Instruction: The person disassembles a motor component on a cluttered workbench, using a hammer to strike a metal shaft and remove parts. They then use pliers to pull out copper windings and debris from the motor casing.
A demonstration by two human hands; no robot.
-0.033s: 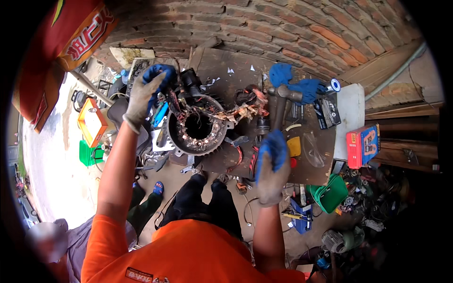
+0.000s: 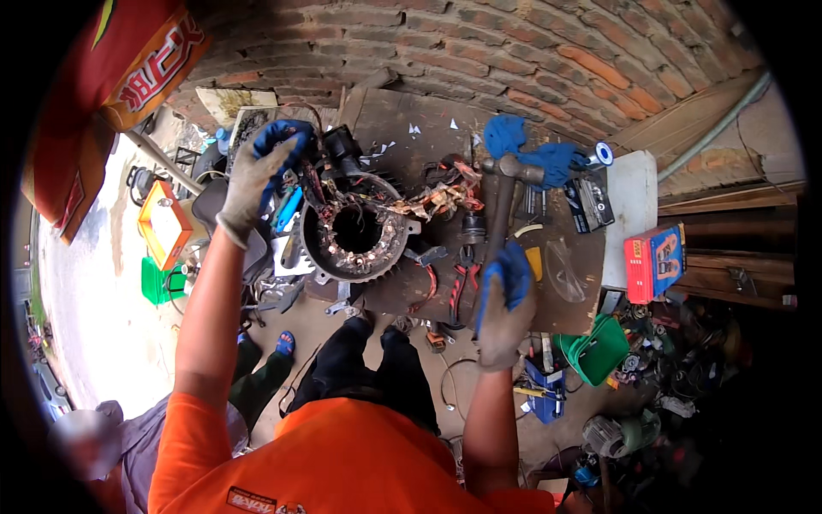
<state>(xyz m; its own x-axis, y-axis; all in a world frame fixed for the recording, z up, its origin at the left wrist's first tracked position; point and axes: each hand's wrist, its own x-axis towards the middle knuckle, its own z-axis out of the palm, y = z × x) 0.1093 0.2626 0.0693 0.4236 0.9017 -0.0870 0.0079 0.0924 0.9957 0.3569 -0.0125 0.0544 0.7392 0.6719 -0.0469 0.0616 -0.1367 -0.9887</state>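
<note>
An electric motor housing point(image 2: 399, 257), open at the top with a ring of copper stubs inside, stands on the workbench. My left hand point(image 2: 261, 167), in a grey and blue glove, is at its upper left beside a dark block and burnt wires point(image 2: 318, 193). Its fingers are curled; what they hold is hidden. A hammer point(image 2: 503, 201) lies with its head toward the wall. At the lower end of its handle is my gloved right hand point(image 2: 507, 313), thumb and fingers apart. Red-handled pliers point(image 2: 462, 287) lie just left of it. Charred windings point(image 2: 445, 201) trail from the housing.
Blue gloves point(image 2: 507, 135), a boxed item point(image 2: 591, 204), a clear plastic piece point(image 2: 565, 272) and a red-blue box point(image 2: 655, 261) are at the right. A brick wall point(image 2: 479, 60) closes off the back. Another person point(image 2: 145, 445) sits at lower left. Green bins point(image 2: 595, 351) stand below the bench.
My right hand has shifted a little right, off the pliers, and now lies closer to the hammer's handle. My left hand has hardly moved.
</note>
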